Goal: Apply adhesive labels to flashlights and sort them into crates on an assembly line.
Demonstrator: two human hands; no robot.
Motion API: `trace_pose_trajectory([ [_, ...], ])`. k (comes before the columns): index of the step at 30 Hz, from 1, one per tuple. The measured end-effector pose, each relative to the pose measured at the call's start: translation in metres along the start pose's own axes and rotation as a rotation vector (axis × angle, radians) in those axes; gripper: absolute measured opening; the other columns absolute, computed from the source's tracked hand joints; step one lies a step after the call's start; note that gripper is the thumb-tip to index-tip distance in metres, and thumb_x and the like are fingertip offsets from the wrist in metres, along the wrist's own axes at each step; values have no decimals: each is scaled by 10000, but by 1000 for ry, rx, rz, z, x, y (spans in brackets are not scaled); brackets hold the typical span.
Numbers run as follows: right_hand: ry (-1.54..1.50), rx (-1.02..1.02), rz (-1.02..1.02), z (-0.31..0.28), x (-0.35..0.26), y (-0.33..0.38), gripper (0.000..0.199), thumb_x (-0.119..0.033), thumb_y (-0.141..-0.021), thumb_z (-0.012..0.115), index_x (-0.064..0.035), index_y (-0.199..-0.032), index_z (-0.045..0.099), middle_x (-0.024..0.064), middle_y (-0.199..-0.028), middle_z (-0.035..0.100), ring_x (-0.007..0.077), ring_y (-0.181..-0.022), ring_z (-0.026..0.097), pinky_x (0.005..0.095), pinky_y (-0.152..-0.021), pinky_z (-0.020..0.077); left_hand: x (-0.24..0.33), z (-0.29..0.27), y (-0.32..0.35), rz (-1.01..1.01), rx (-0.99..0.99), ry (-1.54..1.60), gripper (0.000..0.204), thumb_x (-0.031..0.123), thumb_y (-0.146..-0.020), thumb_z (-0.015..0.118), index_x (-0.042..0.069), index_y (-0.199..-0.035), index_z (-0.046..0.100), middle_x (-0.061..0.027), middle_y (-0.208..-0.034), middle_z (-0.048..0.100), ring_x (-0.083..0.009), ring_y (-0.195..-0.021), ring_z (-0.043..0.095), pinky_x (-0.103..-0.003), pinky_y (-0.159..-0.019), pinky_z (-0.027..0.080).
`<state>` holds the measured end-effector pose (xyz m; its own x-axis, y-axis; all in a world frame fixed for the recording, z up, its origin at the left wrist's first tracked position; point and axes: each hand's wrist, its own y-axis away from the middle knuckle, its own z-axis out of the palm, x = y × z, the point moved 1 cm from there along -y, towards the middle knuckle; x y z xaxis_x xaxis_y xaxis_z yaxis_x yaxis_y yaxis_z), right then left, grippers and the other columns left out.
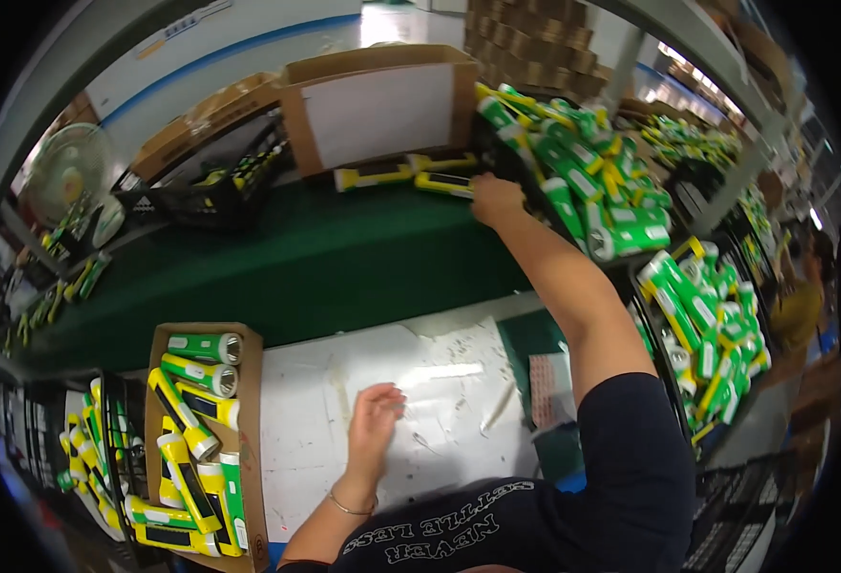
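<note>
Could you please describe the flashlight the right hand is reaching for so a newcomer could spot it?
Find the green belt, then the big cardboard box behind it. Two yellow flashlights lie before the box; the right hand touches the nearer flashlight, unlike its neighbour further left.

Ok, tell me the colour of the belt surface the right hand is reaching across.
Dark green, seen in the head view: the belt under the right hand.

To your far left: a white fan (pixel 65 172) and a black crate (pixel 212 196). Far centre: an open cardboard box (pixel 378 105). Near left: a flat carton (pixel 249 420). Right: black bins (pixel 726 497), another person (pixel 802 296).
</note>
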<state>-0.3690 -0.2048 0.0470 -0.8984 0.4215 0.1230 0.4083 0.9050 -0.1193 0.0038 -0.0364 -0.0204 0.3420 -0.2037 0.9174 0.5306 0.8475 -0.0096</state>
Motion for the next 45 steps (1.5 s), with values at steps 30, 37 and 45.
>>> trace_pose_trajectory([
  [30,-726,87,-220,-66,-82,278,587,-598,-736,557,-29,-852,639,150,-650,619,331,-666,619,402,-602,486,-9,29,17,-538,-124,453,347,302,-929,441,12,-1115,482,-155,-921,595,-261,-745,597,-402,-656,520],
  [37,-861,-152,-234,-46,-66,325,309,-318,-864,508,-25,-896,602,164,-823,611,320,-778,594,381,-678,461,-1,19,13,-488,4,350,428,394,-932,433,-12,-1056,491,-131,-849,580,-204,-642,577,-302,-556,502],
  [45,-694,115,-530,-48,-87,353,138,-214,-844,539,-90,-795,576,81,-723,564,288,-615,576,386,-511,466,-4,13,8,-458,-19,355,356,333,-942,432,20,-1110,460,-113,-856,559,-185,-686,568,-304,-565,507],
])
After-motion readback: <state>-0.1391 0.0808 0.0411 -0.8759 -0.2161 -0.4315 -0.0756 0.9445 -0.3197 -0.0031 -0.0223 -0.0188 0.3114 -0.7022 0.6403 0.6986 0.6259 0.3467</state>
